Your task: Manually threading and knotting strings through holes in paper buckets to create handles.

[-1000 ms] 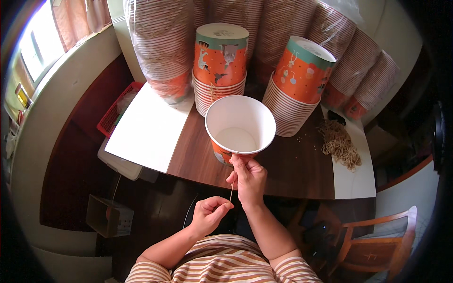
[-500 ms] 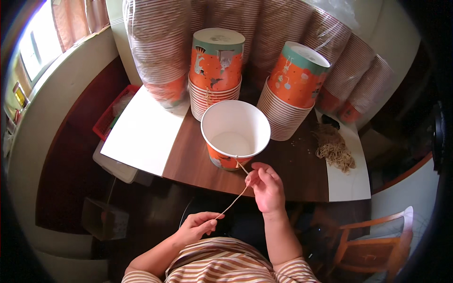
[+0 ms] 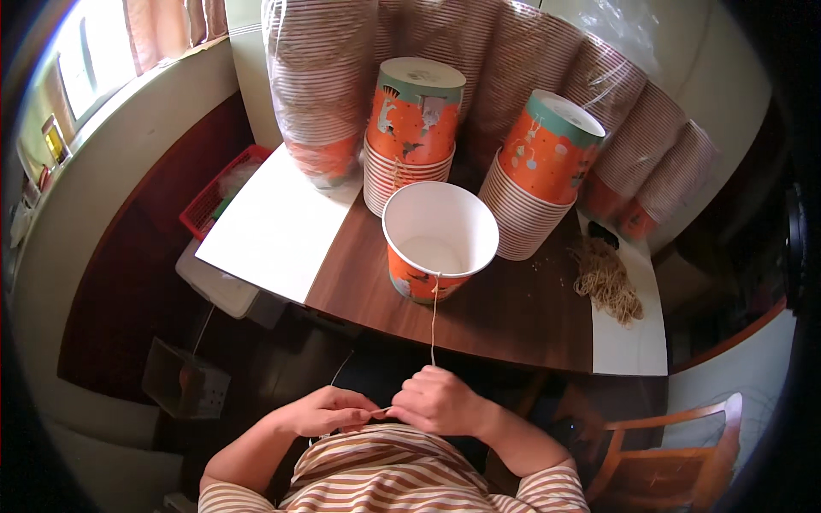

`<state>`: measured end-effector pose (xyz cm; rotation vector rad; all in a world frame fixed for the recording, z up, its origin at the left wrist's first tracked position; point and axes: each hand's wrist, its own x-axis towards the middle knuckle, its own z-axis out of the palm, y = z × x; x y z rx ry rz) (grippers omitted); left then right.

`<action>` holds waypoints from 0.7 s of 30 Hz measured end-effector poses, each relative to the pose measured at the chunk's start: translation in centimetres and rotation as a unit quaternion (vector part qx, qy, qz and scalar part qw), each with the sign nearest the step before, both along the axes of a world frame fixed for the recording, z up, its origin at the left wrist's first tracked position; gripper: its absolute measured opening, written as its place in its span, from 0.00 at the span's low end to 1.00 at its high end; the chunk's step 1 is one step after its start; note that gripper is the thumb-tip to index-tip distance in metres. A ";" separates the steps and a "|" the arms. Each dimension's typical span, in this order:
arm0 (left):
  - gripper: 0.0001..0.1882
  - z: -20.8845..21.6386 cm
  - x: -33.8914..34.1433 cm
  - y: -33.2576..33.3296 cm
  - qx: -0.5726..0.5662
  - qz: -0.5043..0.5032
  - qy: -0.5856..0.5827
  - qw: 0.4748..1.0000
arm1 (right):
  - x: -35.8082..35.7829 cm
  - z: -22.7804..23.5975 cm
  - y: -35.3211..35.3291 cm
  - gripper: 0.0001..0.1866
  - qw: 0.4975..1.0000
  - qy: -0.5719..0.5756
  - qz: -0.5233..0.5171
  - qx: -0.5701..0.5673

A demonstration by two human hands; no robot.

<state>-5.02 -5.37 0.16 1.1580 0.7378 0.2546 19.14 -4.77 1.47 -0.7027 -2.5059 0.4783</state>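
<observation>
An orange paper bucket (image 3: 440, 227) with a white inside stands upright near the front edge of the table. A thin piece of twine (image 3: 434, 329) is knotted at its near rim and runs down to my right hand (image 3: 438, 402), whose fingers are curled around it. My left hand (image 3: 329, 410) pinches the twine's lower part, close to the right fingertips and just in front of my striped shirt. Only a short length of twine shows between the two hands; the rest there is hidden by my fingers.
Behind the bucket rise two stacks of upside-down orange buckets (image 3: 416, 120) (image 3: 552, 154). Tall plastic-wrapped bucket stacks (image 3: 316, 94) line the back. A bundle of loose twine (image 3: 609, 278) lies at the right. A red basket (image 3: 201, 209) sits left of the table, and a wooden chair (image 3: 667, 462) stands lower right.
My right hand has come down from beside the bucket's rim, closing around the twine next to my left hand. The twine now hangs straighter from the rim. The view has shifted slightly.
</observation>
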 end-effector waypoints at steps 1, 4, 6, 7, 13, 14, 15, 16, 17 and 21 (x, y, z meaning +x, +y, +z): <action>0.15 -0.5 -0.7 0.0 -0.004 0.001 0.021 1.000 | 0.6 0.4 0.1 0.11 0.999 0.024 -0.018 -0.018; 0.14 -1.3 -2.2 -0.6 0.024 0.026 0.062 0.997 | 3.0 2.0 0.2 0.08 0.991 0.094 -0.061 -0.068; 0.14 -2.1 -2.8 -0.6 0.003 0.058 0.038 0.998 | 4.4 2.8 0.2 0.07 0.986 0.113 -0.088 -0.091; 0.14 -1.9 -2.9 -0.6 0.009 0.073 0.016 0.997 | 5.0 2.9 0.1 0.07 0.983 0.114 -0.100 -0.099; 0.13 -0.1 0.2 1.0 0.027 0.155 -0.008 0.987 | 5.6 3.3 0.2 0.06 0.976 0.111 -0.135 -0.131; 0.13 0.1 0.9 1.5 0.037 0.160 -0.003 0.986 | 5.6 3.2 0.1 0.06 0.973 0.131 -0.140 -0.131; 0.13 0.3 1.3 1.9 0.043 0.166 0.003 0.985 | 5.5 3.0 0.2 0.06 0.970 0.151 -0.141 -0.129; 0.13 0.4 1.7 2.1 0.048 0.172 0.009 0.984 | 5.6 2.9 0.3 0.06 0.967 0.162 -0.140 -0.136; 0.14 0.2 1.9 2.2 0.034 0.170 -0.005 0.985 | 5.6 2.9 0.3 0.06 0.964 0.172 -0.146 -0.142; 0.14 -1.7 2.6 2.5 0.033 0.176 -0.023 0.984 | 5.4 3.3 0.5 0.06 0.957 0.177 -0.152 -0.172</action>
